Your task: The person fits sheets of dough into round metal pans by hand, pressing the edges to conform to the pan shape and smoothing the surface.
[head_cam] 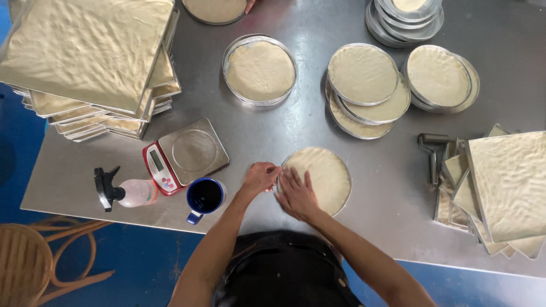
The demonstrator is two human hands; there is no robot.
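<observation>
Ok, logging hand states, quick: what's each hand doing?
Left hand: closed, pinching the rim of the round dough pan.
Right hand: open, flat on the dough.

— What crowds the left hand (260, 177)?
— The blue mug (205, 196) sits just to its left, with the scale (186, 154) beyond it.
— And ahead of both hands?
— Bare counter (284, 131) runs up to a round dough pan (260, 69) and stacked pans (364, 91).
— To the right of the right hand (296, 196)?
— Open steel, then a roller tool (432, 156) and square trays (500, 187).
</observation>
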